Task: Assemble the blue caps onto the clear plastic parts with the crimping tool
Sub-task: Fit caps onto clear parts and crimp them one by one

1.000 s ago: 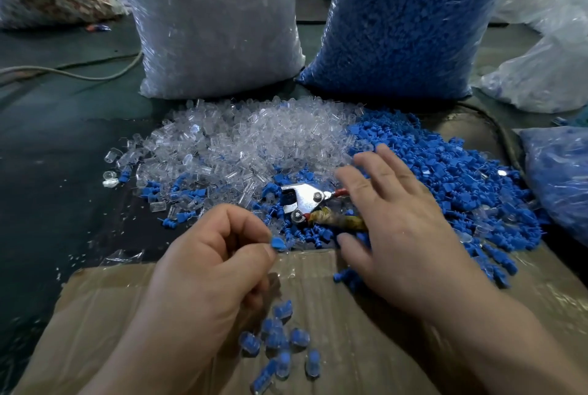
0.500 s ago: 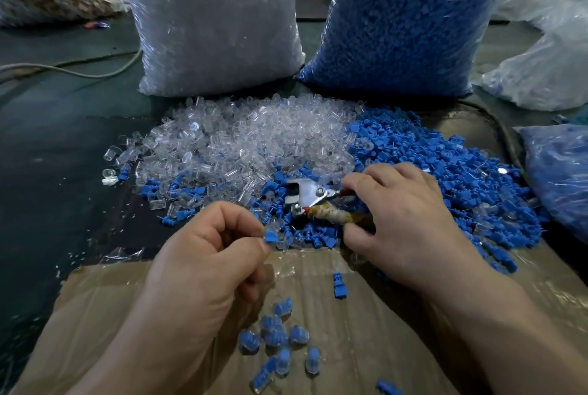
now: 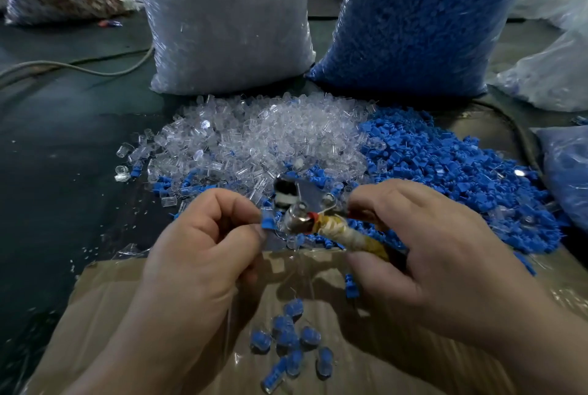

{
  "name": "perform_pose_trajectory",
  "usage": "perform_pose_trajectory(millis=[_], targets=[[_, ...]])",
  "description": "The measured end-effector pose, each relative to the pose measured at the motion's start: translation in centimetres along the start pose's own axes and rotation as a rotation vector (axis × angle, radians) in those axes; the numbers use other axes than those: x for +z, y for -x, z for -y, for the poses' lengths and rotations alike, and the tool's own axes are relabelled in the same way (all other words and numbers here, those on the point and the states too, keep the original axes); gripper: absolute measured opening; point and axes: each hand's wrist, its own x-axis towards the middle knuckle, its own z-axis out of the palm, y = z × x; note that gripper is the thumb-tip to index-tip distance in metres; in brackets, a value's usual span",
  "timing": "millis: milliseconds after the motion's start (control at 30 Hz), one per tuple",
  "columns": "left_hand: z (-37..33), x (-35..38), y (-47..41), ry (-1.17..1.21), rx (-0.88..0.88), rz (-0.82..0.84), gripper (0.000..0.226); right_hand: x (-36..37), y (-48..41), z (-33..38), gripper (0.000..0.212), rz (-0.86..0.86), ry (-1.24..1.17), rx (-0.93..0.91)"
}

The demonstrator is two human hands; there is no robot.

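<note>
Two hands meet above the far edge of a flat brown cardboard sheet (image 3: 133, 299).

Left hand (image 3: 203, 254): back turned up, fingers curled inward. Thumb and forefinger pinch a small blue plastic cap (image 3: 268, 222) and hold it right against the head of the tool. Blur hides whether a clear part sits under the cap.

Right hand (image 3: 423, 245): knuckles up, fingers and thumb wrapped round the yellowish taped handle of a silver metal crimping tool (image 3: 299, 203). The tool is lifted off the surface, with its head pointing left toward the cap. I cannot tell whether the tool's mouth is open; the head is smeared.

Behind the hands lie a heap of clear plastic parts (image 3: 254, 140) to the left and a heap of loose blue caps (image 3: 445, 165) to the right, their edges mixing. On the cardboard, near the wrists, lies a cluster of capped blue-and-clear pieces (image 3: 286, 337).

Further back stand a tall bag of clear parts (image 3: 222, 28) and a tall bag of blue caps (image 3: 413, 19), both upright.
</note>
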Motion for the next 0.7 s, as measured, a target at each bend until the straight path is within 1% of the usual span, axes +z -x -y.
perform_pose_trajectory(millis=[167, 267, 367, 467, 567, 700], targets=[[-0.46, -0.12, 0.12, 0.007, 0.037, 0.029, 0.023, -0.06, 0.06, -0.1, 0.049, 0.068, -0.03, -0.007], [-0.9, 0.02, 0.32, 0.02, 0.056, 0.047, 0.015, -0.06, 0.23, -0.08, 0.053, 0.086, -0.048, -0.012], [-0.78, 0.06, 0.37, -0.037, 0.099, 0.041, 0.018, -0.12, 0.21, 0.0, 0.052, 0.093, -0.047, -0.028], [-0.57, 0.04, 0.28, -0.086, 0.126, 0.012, 0.027, -0.1, 0.14, -0.12, 0.052, 0.117, -0.03, -0.039], [-0.52, 0.05, 0.25, -0.103, 0.134, 0.018, 0.013, -0.14, 0.08, -0.21, 0.053, 0.13, -0.023, -0.046], [-0.6, -0.1, 0.21, -0.107, 0.152, 0.022, 0.014, -0.15, 0.06, -0.23, 0.052, 0.113, -0.019, -0.066]])
